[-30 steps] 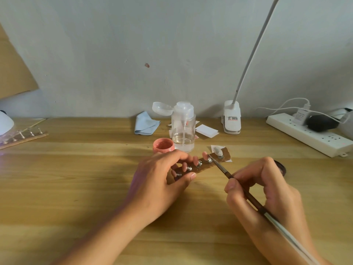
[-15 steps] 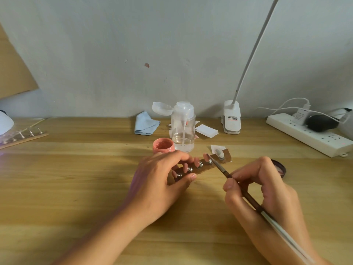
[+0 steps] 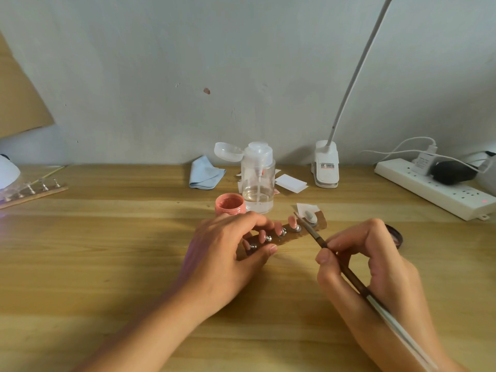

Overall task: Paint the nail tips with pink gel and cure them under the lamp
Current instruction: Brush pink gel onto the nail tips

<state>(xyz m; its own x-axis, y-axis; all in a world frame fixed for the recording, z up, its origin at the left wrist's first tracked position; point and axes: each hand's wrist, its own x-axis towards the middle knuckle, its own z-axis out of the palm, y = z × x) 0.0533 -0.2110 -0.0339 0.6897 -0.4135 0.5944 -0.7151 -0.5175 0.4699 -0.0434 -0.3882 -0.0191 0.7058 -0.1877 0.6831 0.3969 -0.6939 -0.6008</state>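
Reference: clear pump bottle [image 3: 257,181], cap flipped open, on wooden table [image 3: 107,251]. Pink gel jar [image 3: 230,204] is open, just beside the bottle's left side, slightly nearer the person. Brown strip [image 3: 292,236] carrying nail tips [image 3: 292,220] on metal studs lies in front of the bottle, angled. Several tips are pink; the one at the right end looks grey-white. Left hand [image 3: 228,253] grips the strip's left end, thumb on the near edge, fingers curled over the far edge. Right hand [image 3: 375,269], front-right of the bottle, pinches brush [image 3: 346,272] pen-style. Bristle end is at the rightmost pink tip; contact cannot be confirmed. Blue cloth [image 3: 205,175] left of bottle, clip lamp [image 3: 326,167] right of it, power strip [image 3: 434,194] further right
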